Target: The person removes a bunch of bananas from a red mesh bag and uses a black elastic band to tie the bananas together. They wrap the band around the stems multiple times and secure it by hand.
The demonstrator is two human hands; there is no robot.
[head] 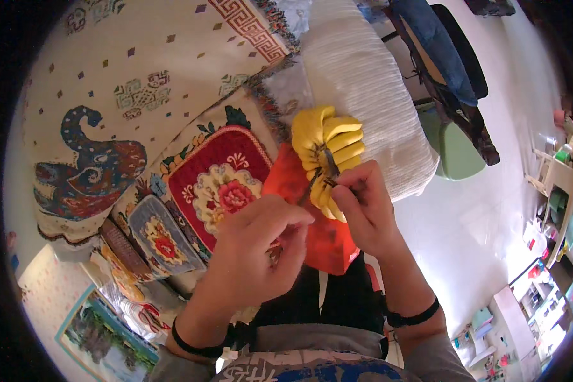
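Note:
A bunch of yellow bananas (346, 141) lies with its dark stem showing, on a red-orange bag or cloth (332, 246) and partly over the cream ribbed cover. My right hand (367, 210) is at the near side of the bunch, thumb and index finger pinched on a dark strand by the stem. Another dark strand (309, 186) runs from the stem toward my left hand (262, 248). That hand is left of the bunch with its fingers curled and thumb near the index fingertip; whether it grips the strand's end is not clear.
Left of the bananas is a red floral mat (219, 176), beside a grey floral mat (164, 238) and a patterned cloth (172, 52). The cream ribbed cover (363, 71) stretches away ahead. A chair with blue fabric (434, 52) and a green stool (461, 150) stand to the right.

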